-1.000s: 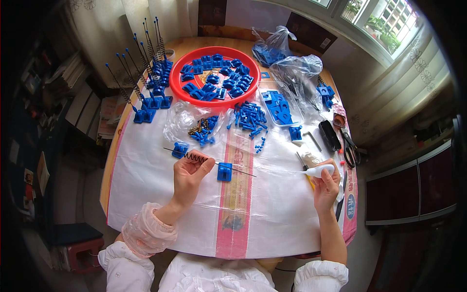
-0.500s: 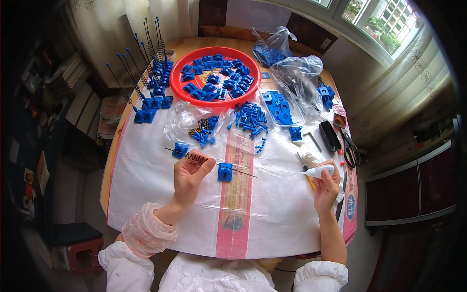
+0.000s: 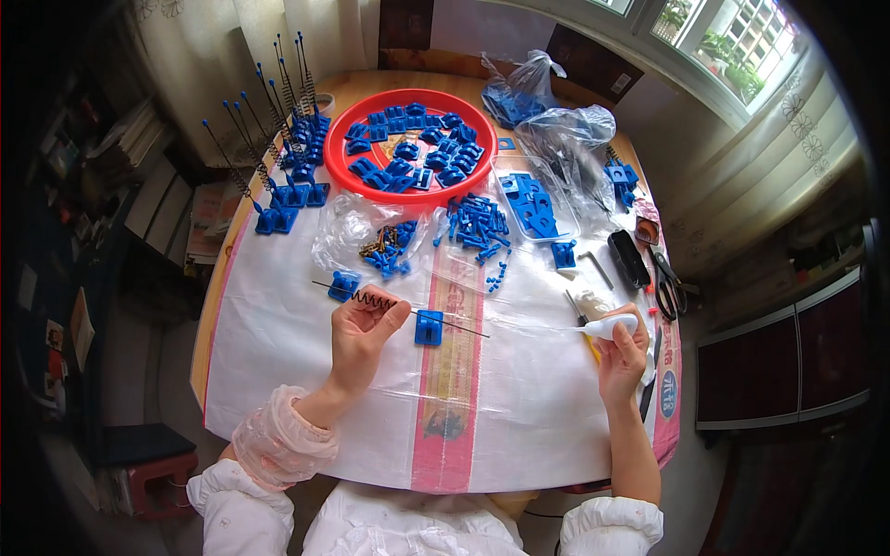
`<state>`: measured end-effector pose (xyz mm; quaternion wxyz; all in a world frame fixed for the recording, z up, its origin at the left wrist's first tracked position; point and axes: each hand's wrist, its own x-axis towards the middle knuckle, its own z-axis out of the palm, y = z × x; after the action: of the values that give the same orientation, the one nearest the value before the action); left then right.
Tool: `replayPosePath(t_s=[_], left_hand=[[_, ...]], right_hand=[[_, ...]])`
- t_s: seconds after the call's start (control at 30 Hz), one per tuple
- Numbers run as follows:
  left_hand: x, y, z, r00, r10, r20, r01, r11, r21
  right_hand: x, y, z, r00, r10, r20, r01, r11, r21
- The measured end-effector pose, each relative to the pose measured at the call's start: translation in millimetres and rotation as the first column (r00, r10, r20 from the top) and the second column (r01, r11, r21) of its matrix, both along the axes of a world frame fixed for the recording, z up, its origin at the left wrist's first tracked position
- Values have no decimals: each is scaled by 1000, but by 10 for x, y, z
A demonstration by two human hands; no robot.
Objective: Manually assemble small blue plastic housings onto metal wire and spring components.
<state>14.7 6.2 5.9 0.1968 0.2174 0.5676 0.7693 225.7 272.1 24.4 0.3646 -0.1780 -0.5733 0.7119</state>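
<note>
My left hand pinches a thin dark rod with a black coil spring on it. The bare end of the rod slants right, passing over a blue plastic clip-like block on the table. Another blue block lies just beyond the left fingers, under the rod's other end. On the right, my right hand is closed round a small white squeeze bottle, its narrow nozzle pointing left toward the rod. A thin pale line runs between nozzle and rod end; I cannot tell what it is.
A red round tray holds several blue blocks. Springs on rods stand upright at the far left. Loose blue pegs lie mid-table, beside a clear tray of flat blue parts. Scissors and a hex key lie right.
</note>
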Motion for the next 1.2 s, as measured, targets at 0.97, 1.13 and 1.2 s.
replayPosePath(t_s=[0.97,1.13,1.2], left_hand=[[2,4,25,1000,17,-8,-17,1000,-9],[-3,3,24,1000,22,-11,-22,1000,-13],[-2,6,21,1000,24,-18,-24,1000,-9]], right_hand=[[0,-1,5,1000,-2,28,3,999,-39],[6,13,-20,999,23,22,-23,999,-33],[7,18,-24,1000,24,18,-24,999,-33]])
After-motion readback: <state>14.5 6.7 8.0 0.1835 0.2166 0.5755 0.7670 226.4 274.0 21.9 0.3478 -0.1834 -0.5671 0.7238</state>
